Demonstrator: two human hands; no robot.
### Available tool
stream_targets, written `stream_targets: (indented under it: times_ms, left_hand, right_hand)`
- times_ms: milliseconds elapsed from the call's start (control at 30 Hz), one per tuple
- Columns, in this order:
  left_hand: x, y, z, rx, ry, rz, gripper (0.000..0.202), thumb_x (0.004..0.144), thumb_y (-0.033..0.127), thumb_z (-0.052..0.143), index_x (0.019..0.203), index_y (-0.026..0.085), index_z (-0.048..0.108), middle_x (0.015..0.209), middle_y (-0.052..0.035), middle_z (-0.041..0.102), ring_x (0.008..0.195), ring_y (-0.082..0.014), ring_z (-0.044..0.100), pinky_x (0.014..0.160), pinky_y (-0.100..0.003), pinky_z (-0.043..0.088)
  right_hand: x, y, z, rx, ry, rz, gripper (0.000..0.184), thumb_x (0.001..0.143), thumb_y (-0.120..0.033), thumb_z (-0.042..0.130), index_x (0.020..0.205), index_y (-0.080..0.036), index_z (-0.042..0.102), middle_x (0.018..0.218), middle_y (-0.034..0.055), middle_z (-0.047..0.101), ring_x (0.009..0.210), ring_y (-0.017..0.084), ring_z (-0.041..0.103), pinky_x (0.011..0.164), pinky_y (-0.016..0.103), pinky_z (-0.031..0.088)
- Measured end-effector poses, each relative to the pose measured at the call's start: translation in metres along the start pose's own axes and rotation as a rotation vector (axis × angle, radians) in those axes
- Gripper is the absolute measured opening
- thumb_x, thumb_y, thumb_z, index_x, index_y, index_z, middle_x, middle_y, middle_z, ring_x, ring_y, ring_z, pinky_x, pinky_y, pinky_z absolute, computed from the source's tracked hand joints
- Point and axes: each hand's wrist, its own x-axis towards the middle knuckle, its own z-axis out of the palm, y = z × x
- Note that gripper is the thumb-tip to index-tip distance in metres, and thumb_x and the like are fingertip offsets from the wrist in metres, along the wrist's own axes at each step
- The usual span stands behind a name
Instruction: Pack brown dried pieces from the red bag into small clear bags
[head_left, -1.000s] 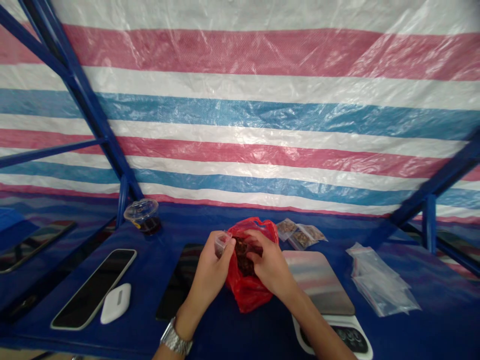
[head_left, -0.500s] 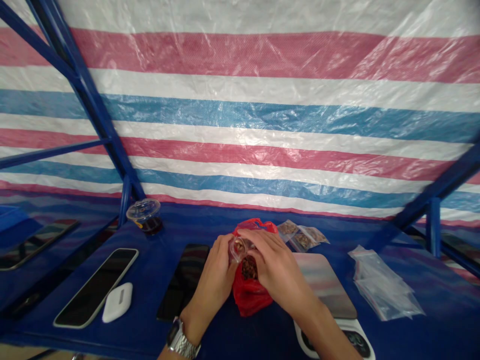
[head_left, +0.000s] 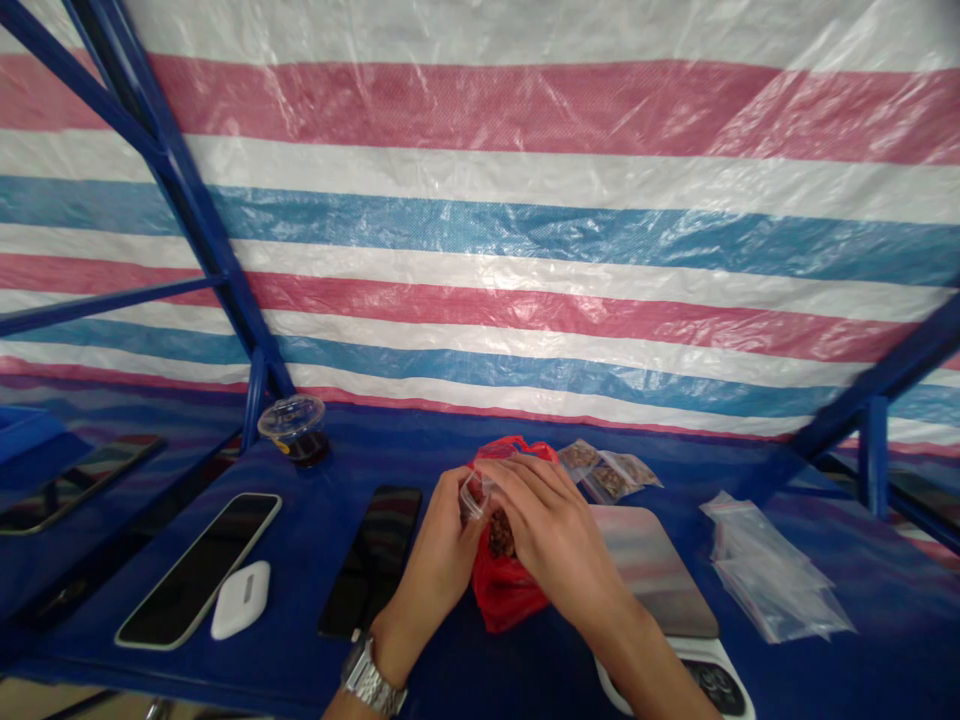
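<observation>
Over a red plastic bag (head_left: 510, 595), my two hands are close together. A small clear zip bag (head_left: 475, 495) is gripped in my left hand (head_left: 448, 530), its fingers curled round the edge. My right hand (head_left: 551, 520) bends over the bag's mouth, fingertips meeting the clear bag; what they pinch is hidden beneath the knuckles. Brown dried bits (head_left: 501, 535) show inside the red bag between the hands. Right of my right hand lies a kitchen scale (head_left: 652, 570) with a metal plate, partly covered by my forearm.
Filled small bags (head_left: 611, 475) lie behind the scale; flat clear zip bags (head_left: 772, 580) are at the right. To the left are a black phone (head_left: 375, 560), a pale-edged phone (head_left: 199, 570), a white earbud case (head_left: 241, 600) and a lidded cup (head_left: 300, 435). Blue frame posts (head_left: 217, 250) flank the table.
The right fingers have closed further over the clear bag, which shows less now. The whole view has shifted slightly; the objects on the table stay in place.
</observation>
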Motion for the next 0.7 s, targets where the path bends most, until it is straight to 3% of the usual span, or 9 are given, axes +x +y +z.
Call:
stream_targets:
  times_ms: [133,333,467,533,600,700]
  left_hand:
    - [0.000,0.004,0.000,0.106,0.034,-0.026,0.024,0.098,0.034,0.056,0.118,0.020,0.055,0.114,-0.0101,0.063,0.106,-0.0240,0.062,0.095,-0.041,0.049]
    - [0.000,0.007,-0.005,0.195,0.131,-0.192,0.024,0.096,0.043,0.054,0.102,0.020,0.055,0.101,-0.0074,0.061,0.089,-0.0233,0.060,0.085,-0.040,0.048]
    - [-0.003,0.010,-0.010,0.155,0.017,-0.306,0.023,0.094,0.044,0.052,0.095,0.021,0.052,0.085,-0.0032,0.061,0.078,-0.0222,0.060,0.074,-0.036,0.046]
    - [-0.006,0.015,-0.014,0.194,0.020,-0.326,0.022,0.095,0.043,0.050,0.093,0.022,0.051,0.083,-0.0024,0.061,0.076,-0.0220,0.059,0.072,-0.034,0.045]
    - [-0.010,0.021,-0.018,0.257,0.022,-0.344,0.022,0.095,0.044,0.049,0.091,0.022,0.051,0.084,-0.0028,0.062,0.078,-0.0224,0.060,0.073,-0.034,0.044]
    - [-0.014,0.026,-0.019,0.237,-0.072,-0.389,0.023,0.095,0.044,0.049,0.090,0.022,0.051,0.083,-0.0026,0.063,0.076,-0.0217,0.061,0.071,-0.033,0.043]
  right_hand:
    - [-0.003,0.017,0.000,-0.048,-0.003,0.131,0.040,0.098,-0.010,0.052,0.134,-0.022,0.061,0.127,0.0085,0.071,0.120,0.026,0.063,0.105,0.045,0.048]
    - [-0.019,0.040,0.012,-0.022,-0.316,0.314,0.052,0.083,0.004,0.054,0.126,-0.022,0.066,0.120,0.0082,0.074,0.112,0.026,0.069,0.102,0.043,0.050]
    - [-0.024,0.037,0.010,0.072,-0.412,0.303,0.065,0.073,0.009,0.051,0.126,-0.023,0.066,0.125,0.0064,0.073,0.117,0.025,0.067,0.102,0.038,0.050]
    - [-0.024,0.033,0.005,0.077,-0.453,0.305,0.069,0.068,0.010,0.049,0.126,-0.023,0.067,0.126,0.0070,0.073,0.117,0.026,0.067,0.101,0.039,0.050]
    - [-0.024,0.028,0.003,0.071,-0.479,0.317,0.069,0.067,0.010,0.047,0.125,-0.022,0.067,0.126,0.0082,0.072,0.116,0.026,0.067,0.099,0.039,0.051]
    - [-0.025,0.021,0.008,0.112,-0.480,0.331,0.069,0.068,0.009,0.045,0.126,-0.022,0.067,0.125,0.0085,0.071,0.118,0.026,0.065,0.100,0.038,0.051]
